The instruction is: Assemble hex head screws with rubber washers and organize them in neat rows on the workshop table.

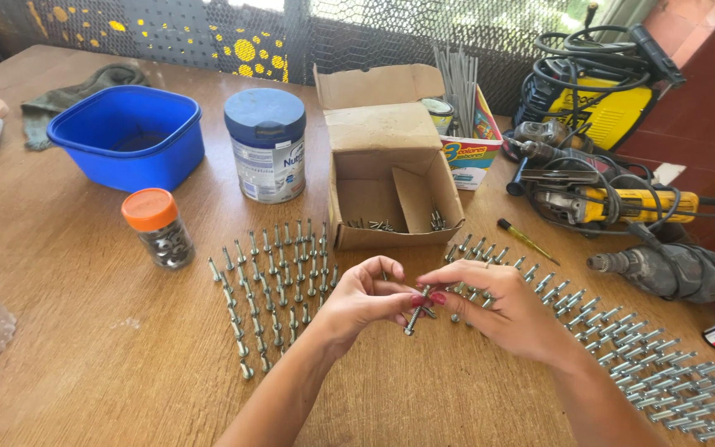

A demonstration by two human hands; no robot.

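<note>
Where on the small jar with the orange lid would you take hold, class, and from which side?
Take the jar by its orange lid, coming straight down from above. It stands upright on the table with open space all round, and the round lid is slightly wider than the clear body, which probably gives fingers a firm grip.

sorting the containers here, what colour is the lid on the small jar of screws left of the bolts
Orange; the small jar has an orange lid, clearest in the head view.
</note>
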